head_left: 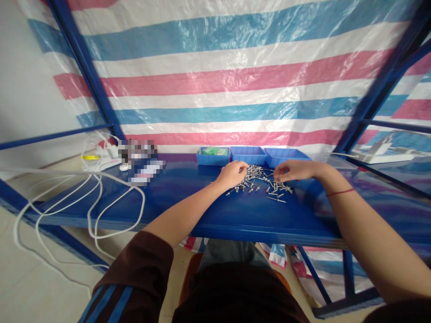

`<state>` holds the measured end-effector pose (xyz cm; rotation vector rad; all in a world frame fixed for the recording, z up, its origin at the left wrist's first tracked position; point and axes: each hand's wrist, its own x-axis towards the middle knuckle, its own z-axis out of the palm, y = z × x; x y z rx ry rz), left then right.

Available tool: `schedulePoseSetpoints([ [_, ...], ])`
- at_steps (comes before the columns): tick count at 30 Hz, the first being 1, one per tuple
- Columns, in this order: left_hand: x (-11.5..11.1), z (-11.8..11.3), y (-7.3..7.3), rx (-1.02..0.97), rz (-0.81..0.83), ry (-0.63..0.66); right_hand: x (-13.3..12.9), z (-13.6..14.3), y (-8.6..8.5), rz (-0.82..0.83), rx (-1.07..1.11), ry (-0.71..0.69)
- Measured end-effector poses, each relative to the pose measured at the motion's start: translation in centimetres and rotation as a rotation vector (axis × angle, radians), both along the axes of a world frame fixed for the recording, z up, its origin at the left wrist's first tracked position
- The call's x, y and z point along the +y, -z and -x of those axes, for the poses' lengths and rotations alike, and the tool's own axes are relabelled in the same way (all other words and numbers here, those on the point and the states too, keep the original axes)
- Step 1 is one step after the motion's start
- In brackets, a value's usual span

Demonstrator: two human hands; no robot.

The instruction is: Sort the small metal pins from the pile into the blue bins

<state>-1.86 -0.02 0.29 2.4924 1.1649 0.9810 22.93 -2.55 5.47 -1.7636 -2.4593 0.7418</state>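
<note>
A loose pile of silver blind rivets (254, 173), each with a long thin pin, lies on the blue tabletop (188, 197). My left hand (233, 174) rests at the pile's left side, fingers curled together among the rivets. On the right side, my right hand (290, 170) hangs low over the pile with its thumb and fingers drawn into a pinch pointing down. Whatever sits between the fingertips of either hand is too small or hidden to make out. Several rivets are scattered singly towards the front of the pile.
Behind the pile stand three blue bins: the left bin (213, 159) holds green material, beside a middle bin (248, 154) and a right bin (286, 154). White cables (97, 215) loop over the table's left end. Blue frame posts (373, 94) flank a striped plastic sheet (215, 85).
</note>
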Motion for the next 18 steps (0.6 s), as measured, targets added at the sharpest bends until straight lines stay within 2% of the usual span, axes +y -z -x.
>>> schedulePoseSetpoints([
  [5, 0.0, -0.1, 0.2, -0.008, -0.005, 0.028, 0.0, 1.4, 1.1, 0.003, 0.148, 0.110],
  [9, 0.0, -0.2, 0.3, -0.012, -0.019, 0.034, 0.5, 2.4, 2.0, -0.093, 0.168, 0.139],
  [18, -0.4, -0.3, 0.3, -0.007, -0.051, 0.069, 0.8, 3.6, 2.3, -0.394, -0.082, -0.009],
])
